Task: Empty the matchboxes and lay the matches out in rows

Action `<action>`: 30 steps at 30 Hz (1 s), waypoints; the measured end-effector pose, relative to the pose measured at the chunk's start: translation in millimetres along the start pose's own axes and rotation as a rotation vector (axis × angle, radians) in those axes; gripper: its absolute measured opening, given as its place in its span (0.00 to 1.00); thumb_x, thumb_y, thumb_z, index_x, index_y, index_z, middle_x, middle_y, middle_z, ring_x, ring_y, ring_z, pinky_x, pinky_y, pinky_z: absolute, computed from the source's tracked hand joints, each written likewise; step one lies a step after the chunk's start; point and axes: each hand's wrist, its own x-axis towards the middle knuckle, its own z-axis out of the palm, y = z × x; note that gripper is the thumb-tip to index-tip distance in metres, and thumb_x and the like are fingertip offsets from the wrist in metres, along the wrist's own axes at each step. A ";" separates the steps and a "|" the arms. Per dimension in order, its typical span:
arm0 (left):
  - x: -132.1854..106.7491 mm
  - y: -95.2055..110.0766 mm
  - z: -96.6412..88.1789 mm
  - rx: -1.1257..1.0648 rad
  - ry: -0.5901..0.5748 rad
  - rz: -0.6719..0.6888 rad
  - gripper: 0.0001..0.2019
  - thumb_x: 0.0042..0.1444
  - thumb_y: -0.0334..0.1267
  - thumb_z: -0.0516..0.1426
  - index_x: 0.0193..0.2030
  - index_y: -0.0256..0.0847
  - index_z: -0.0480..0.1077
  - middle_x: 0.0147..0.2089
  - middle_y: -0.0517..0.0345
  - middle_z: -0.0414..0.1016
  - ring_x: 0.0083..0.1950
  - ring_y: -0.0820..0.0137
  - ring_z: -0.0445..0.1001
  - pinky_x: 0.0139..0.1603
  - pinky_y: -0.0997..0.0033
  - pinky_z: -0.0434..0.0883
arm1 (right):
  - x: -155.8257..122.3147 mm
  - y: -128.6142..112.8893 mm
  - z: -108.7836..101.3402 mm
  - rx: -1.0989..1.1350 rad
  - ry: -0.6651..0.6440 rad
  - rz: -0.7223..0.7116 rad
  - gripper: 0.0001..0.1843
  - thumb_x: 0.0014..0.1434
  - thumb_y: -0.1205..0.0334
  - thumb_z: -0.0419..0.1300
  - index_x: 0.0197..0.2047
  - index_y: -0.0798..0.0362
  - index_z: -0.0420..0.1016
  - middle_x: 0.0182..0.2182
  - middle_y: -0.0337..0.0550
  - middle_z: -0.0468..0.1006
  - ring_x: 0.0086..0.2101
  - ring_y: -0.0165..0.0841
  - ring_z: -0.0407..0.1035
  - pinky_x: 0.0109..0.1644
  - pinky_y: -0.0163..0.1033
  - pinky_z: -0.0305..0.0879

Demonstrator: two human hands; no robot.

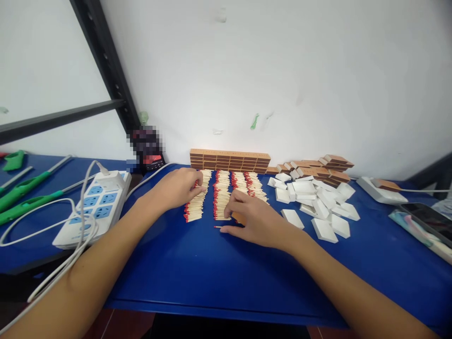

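Observation:
Red-tipped wooden matches lie side by side in several columns on the blue table. My left hand reaches over the upper part of the left column of matches. Its fingers are curled with thumb and forefinger close together; what is between them is hidden. My right hand rests by the lower end of the second column, covering part of the columns to its right. Its thumb and forefinger are apart. A single match lies below that column, at the right thumb's tip.
Stacked matchbox sleeves stand against the wall, with more sleeves heaped to their right. White matchbox trays lie piled at right. On the left are a power strip with cables and green-handled tools. A phone lies far right.

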 end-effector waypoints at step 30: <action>-8.1 66.7 43.6 -0.348 0.434 0.445 0.23 0.61 0.54 0.68 0.58 0.47 0.75 0.45 0.53 0.73 0.46 0.62 0.72 0.49 0.58 0.73 | 1.9 -8.1 -0.7 0.865 0.334 0.404 0.34 0.73 0.31 0.46 0.70 0.43 0.62 0.43 0.43 0.81 0.46 0.39 0.77 0.52 0.47 0.73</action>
